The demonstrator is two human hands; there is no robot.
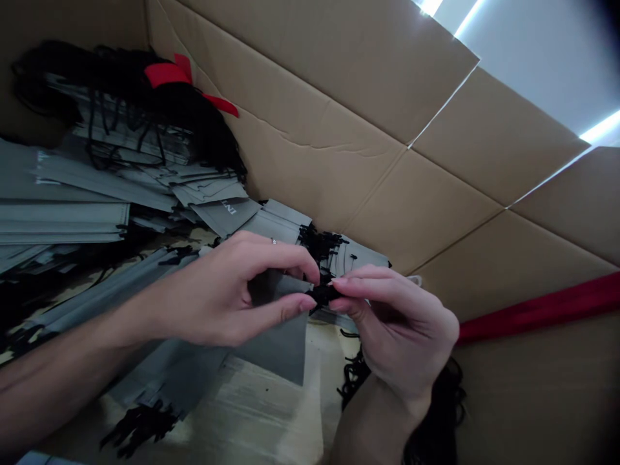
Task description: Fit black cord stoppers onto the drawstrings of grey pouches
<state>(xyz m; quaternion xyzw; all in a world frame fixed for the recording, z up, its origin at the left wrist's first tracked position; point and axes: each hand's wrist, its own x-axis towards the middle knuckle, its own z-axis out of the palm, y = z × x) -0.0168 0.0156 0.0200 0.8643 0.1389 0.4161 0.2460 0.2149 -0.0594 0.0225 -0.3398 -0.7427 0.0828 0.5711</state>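
My left hand (227, 290), with a ring on one finger, curls its thumb and forefinger around one end of a small bunch of black cord (323, 294). From the other side, my right hand (402, 316) pinches the same cord between thumb and fingertips. Below and behind my left hand is a flat grey paper bag (281, 342); whether the cord is fixed to it is hidden. More grey bags with black cord ends (145, 420) lie beneath my left forearm. Just beyond my fingertips sits another pile of grey bags (285, 219) with black cords.
Brown cardboard walls (314, 135) rise behind the work surface (271, 413). Stacked grey bags (62, 219) fill the left side, with a large bundle of black cords (208, 123) tied in red ribbon (167, 74). A red strip (542, 310) runs along the right; black cords (443, 413) hang below it.
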